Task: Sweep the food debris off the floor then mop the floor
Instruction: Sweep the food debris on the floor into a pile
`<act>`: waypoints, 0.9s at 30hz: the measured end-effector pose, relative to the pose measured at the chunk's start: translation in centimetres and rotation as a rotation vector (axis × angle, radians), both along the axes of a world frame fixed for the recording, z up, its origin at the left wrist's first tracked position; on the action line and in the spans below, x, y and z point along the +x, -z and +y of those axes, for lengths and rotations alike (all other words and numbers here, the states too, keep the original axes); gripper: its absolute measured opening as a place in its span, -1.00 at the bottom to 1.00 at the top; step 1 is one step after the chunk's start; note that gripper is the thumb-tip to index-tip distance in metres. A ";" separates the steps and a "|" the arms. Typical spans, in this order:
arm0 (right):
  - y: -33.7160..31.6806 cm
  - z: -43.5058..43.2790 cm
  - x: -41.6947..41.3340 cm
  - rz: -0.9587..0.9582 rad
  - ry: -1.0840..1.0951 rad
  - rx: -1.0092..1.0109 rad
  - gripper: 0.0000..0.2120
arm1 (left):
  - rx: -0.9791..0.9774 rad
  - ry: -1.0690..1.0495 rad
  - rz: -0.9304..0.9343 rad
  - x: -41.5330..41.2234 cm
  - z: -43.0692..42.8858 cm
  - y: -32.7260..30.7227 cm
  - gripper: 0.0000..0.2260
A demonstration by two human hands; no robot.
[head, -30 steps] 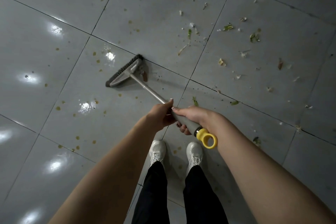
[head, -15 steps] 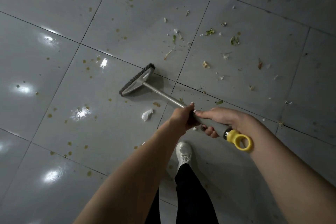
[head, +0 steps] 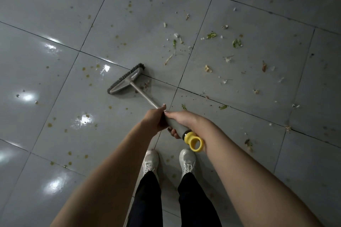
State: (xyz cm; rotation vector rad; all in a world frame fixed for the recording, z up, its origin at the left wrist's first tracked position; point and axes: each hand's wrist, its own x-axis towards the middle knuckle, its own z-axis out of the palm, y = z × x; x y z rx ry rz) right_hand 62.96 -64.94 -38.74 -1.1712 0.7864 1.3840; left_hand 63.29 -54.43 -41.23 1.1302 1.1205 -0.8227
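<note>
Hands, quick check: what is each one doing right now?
Left hand: closed around the broom handle, ahead of the right.
Right hand: closed around the same handle, near its yellow ring.

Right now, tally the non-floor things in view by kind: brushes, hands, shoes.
Brushes: 1, the grey floor brush with a yellow hanging ring
Hands: 2, left hand and right hand, both gripping the handle
Shoes: 2, left white shoe and right white shoe
Total: 5
</note>
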 end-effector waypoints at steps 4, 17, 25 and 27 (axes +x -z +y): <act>0.1 -2.2 -0.9 0.013 -0.044 -0.052 -0.60 | -0.035 0.112 0.067 -0.3 -1.9 0.3 -0.77; -6.2 -16.6 -3.5 0.036 -0.130 -0.208 -0.61 | -0.194 0.171 0.089 -3.7 -16.0 -3.6 -0.79; -8.7 -15.8 -3.4 -0.006 -0.100 -0.145 -0.62 | -0.138 0.058 0.006 -3.7 -15.9 -6.2 -0.69; -8.1 -13.9 -3.1 -0.011 -0.094 -0.110 -0.62 | -0.100 -0.001 -0.007 -3.4 -14.2 -6.1 -0.68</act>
